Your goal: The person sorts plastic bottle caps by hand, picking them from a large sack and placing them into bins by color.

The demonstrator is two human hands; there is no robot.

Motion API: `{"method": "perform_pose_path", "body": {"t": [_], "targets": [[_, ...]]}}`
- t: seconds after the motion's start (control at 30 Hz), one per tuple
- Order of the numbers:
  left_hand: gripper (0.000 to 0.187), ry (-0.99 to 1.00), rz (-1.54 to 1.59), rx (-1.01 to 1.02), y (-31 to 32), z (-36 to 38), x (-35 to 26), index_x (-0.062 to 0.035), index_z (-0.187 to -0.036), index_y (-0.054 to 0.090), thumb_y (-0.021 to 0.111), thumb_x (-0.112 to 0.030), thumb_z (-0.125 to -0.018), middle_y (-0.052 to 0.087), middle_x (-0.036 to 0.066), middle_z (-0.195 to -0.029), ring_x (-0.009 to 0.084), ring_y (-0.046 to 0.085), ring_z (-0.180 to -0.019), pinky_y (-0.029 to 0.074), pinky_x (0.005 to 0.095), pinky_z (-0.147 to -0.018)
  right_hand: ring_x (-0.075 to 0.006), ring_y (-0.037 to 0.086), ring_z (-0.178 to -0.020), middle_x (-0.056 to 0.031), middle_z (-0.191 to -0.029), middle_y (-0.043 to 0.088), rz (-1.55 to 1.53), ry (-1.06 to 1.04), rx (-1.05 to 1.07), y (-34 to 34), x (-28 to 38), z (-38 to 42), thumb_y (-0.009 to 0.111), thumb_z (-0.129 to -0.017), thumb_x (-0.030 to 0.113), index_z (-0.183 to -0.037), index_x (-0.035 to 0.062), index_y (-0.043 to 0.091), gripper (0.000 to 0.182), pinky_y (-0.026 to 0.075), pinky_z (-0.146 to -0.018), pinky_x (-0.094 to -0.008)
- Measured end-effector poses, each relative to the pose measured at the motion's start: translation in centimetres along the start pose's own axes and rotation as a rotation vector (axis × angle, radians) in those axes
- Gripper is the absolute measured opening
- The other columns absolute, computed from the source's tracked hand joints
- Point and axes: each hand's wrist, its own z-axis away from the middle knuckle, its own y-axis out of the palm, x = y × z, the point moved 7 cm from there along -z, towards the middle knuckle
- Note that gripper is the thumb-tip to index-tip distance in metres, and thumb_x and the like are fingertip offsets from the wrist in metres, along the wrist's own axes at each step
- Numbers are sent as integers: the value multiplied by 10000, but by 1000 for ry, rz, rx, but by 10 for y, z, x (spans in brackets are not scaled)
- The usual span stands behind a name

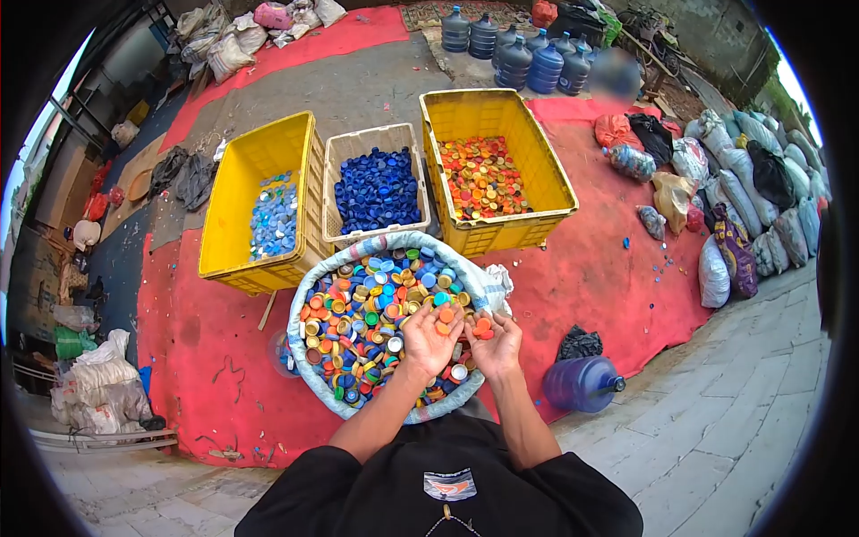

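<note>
Palm up, my left hand (428,345) cradles a few orange bottle caps (444,321) over the right part of a large round sack. Beside it, my right hand (497,349) is cupped around more orange bottle caps (483,328) at the sack's right edge. The two hands are close together, with fingers curled upward. Mixed bottle caps (362,309) in many colours fill the sack, whose pale rolled rim (298,322) faces up. My forearms hide part of the caps nearest my body.
Behind the sack stand a yellow crate (219,219) with light-blue caps, a white crate (333,145) with dark-blue caps, and another yellow crate (537,170) with orange and yellow caps. A water jug (582,385) lies at right. Filled sacks (752,179) line the right side.
</note>
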Motion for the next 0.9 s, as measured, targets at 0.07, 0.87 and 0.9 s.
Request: {"method": "perform_pose_path", "body": {"t": [0.07,0.87,0.9], "targets": [[552,-55,-34,-91,19,-33,2,89,-1214,430,491,-380,-929,511,200,-1168,310,496,-1132,350,414,-1073,-260,526,-959,-148,-991,539,19,-24,-2,3,15,-32,477,-874,164,-1015,-31,487,241,458,-901,-391],[241,603,-406,-180,-66,88,-153,-75,-1110,579,563,-227,-923,596,36,-974,114,551,-807,468,299,-745,-319,551,-926,-114,-947,635,1935,-1027,461,72,-49,8,665,-749,58,-1135,29,587,396,419,-804,-440],[212,622,-407,-206,-76,95,-149,-73,-1092,581,569,-202,-923,596,30,-959,107,549,-790,464,286,-725,-319,548,-926,-115,-942,634,1950,-1036,493,72,-57,6,678,-749,84,-1137,23,586,403,418,-804,-440]]}}
